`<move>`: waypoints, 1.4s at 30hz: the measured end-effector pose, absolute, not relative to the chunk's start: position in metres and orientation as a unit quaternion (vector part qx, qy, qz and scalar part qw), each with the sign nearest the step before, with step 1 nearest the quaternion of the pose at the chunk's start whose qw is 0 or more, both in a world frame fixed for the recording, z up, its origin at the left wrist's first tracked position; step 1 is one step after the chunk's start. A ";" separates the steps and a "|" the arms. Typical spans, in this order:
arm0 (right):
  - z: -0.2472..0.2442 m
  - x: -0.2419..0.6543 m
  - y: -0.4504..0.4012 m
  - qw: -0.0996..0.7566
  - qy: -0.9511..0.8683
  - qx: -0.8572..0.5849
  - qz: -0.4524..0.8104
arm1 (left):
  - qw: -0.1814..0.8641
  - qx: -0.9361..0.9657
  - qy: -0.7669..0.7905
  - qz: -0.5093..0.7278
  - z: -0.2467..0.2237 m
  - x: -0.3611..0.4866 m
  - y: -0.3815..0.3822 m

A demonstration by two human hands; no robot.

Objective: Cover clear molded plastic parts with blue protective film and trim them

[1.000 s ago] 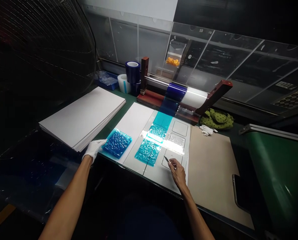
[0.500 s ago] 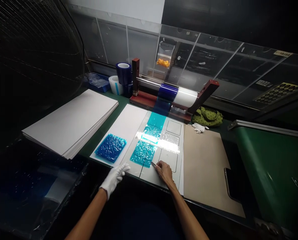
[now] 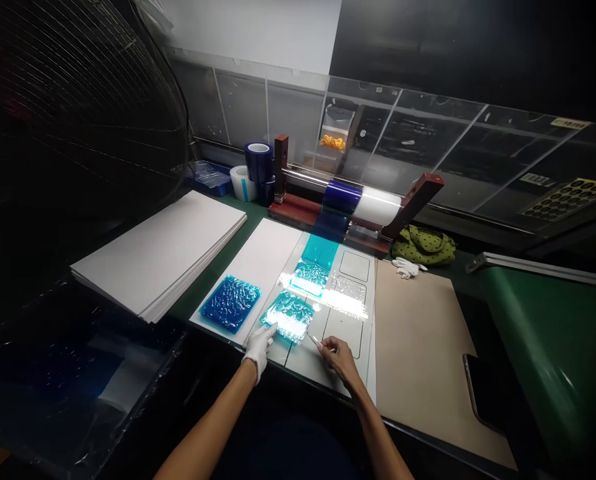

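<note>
Grey board [image 3: 301, 365] lies open beside the crinkled square teal film [image 3: 287, 311]; white-gloved left hand [image 3: 258, 348] pinches its corner, bare right hand [image 3: 340, 360] a slim tool [image 3: 313, 339].

Two hands [image 3: 257, 348] [image 3: 340, 360]; one thin tool [image 3: 315, 339]; two mounted rolls [image 3: 343, 197] [image 3: 377, 206]; three standing rolls [image 3: 259, 169] [image 3: 239, 186] [image 3: 266, 193]; one phone [image 3: 489, 392]

No text is legible; the pale label [image 3: 571, 123] at upper right seems printed but blurred.
</note>
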State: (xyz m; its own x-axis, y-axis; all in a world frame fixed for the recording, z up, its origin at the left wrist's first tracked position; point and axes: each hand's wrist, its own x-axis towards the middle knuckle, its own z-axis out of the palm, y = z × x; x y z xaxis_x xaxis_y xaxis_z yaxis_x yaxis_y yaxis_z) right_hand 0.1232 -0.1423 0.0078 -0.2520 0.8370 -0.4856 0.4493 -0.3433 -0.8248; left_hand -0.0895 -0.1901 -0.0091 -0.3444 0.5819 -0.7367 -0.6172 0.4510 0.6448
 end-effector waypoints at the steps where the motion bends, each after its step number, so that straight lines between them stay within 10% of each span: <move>1: 0.008 0.127 -0.142 0.174 -0.545 -0.589 0.570 | 0.557 -0.006 0.638 0.531 -0.007 -0.094 -0.194; 13: 0.006 0.158 -0.143 0.224 -0.493 -0.593 0.596 | 0.399 0.017 0.711 0.579 0.034 -0.226 -0.231; 42: -0.004 0.163 -0.149 0.222 -0.470 -0.630 0.576 | 0.450 -0.093 0.648 0.608 0.015 -0.205 -0.249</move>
State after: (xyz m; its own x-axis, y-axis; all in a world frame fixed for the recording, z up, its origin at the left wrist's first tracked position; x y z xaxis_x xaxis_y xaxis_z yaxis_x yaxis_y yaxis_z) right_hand 0.1632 -0.1487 -0.0038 -0.1071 0.8486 -0.5180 0.3374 -0.4591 -0.8218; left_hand -0.2051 -0.2486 0.0149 -0.5773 0.4266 -0.6962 -0.6674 0.2446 0.7034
